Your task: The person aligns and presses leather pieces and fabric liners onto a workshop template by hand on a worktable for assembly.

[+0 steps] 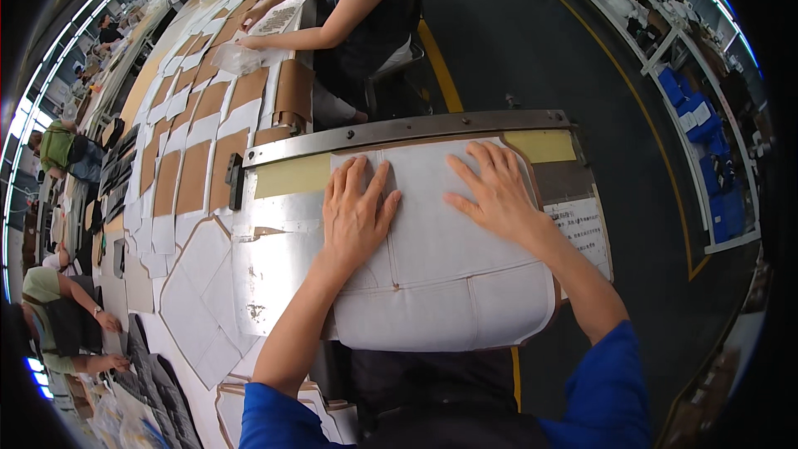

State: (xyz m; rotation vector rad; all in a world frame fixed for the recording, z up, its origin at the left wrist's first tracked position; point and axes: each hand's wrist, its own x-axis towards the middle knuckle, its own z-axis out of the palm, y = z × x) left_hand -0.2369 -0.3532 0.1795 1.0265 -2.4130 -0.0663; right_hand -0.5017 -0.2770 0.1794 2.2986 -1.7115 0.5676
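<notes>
A large white sewn panel [432,208] with brown edges and stitched seams lies in front of me, its near end hanging past the edge of a metal plate [278,254]. My left hand [357,208] rests flat on its left part, fingers pointing away from me. On the far right part lies my right hand [497,191], palm down with fingers spread. The panel's far edge meets a long metal bar [399,127] with bolts, which runs across the far side of the plate. Yellow strips [293,175] show below the bar.
To the left, a long table holds rows of brown and white pieces [199,154] and more white panels [204,291]. A co-worker [357,17] sits beyond the bar, handling a clear plastic bag [235,58]. Shelves with blue bins [698,116] stand at the right.
</notes>
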